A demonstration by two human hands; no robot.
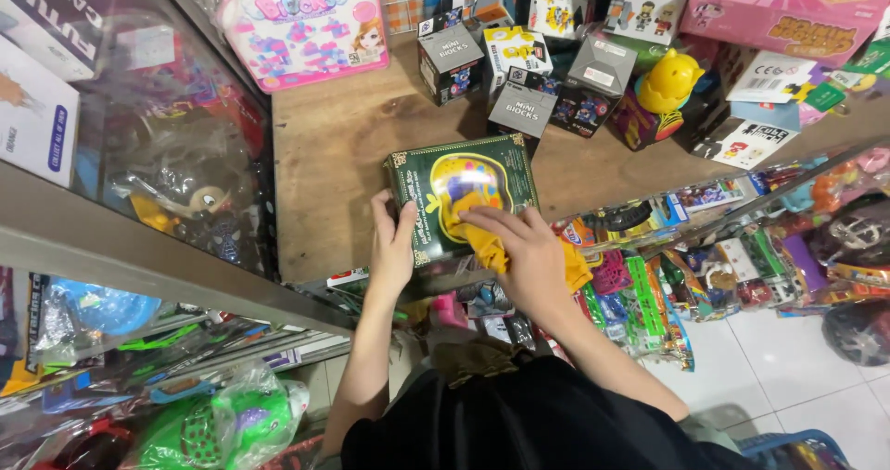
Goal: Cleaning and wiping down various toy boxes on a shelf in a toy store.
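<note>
Head view: green box [464,196] on wooden counter [343,146]

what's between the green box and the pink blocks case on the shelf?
Head view: only bare wooden shelf between the green box, held by the left hand, and the pink blocks case. Small dark boxes sit off to the right.

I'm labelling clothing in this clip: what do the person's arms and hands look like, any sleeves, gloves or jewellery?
Both forearms are bare, with no sleeves reaching them. The left hand and right hand wear no gloves, and no rings or watch show. A black top covers the torso.
</note>
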